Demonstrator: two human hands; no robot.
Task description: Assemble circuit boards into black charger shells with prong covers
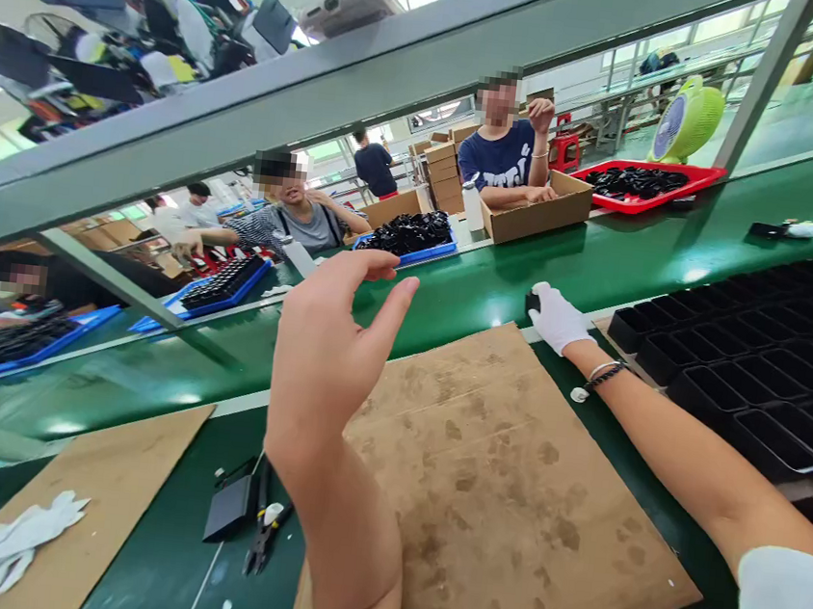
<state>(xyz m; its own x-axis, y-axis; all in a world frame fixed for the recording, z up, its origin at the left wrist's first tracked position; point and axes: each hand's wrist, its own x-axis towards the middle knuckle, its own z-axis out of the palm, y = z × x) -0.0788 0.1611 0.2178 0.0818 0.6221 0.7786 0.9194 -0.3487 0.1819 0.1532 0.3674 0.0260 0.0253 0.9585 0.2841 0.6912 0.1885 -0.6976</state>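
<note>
My left hand is bare and raised above the near side of the bench, its fingers curved and the thumb apart, with nothing between them. Beneath and beside it lies a stained cardboard sheet. At the far corner of that sheet, my right hand wears a white glove and is closed on a small black piece, mostly covered by the fingers. A beaded bracelet circles the right wrist. To the left of my left forearm are pliers and a black box-shaped part.
Rows of black trays fill the right side. White gloves lie on another cardboard sheet at left. Across the green belt, co-workers sit behind a red tray, a carton and blue trays. A metal shelf beam crosses overhead.
</note>
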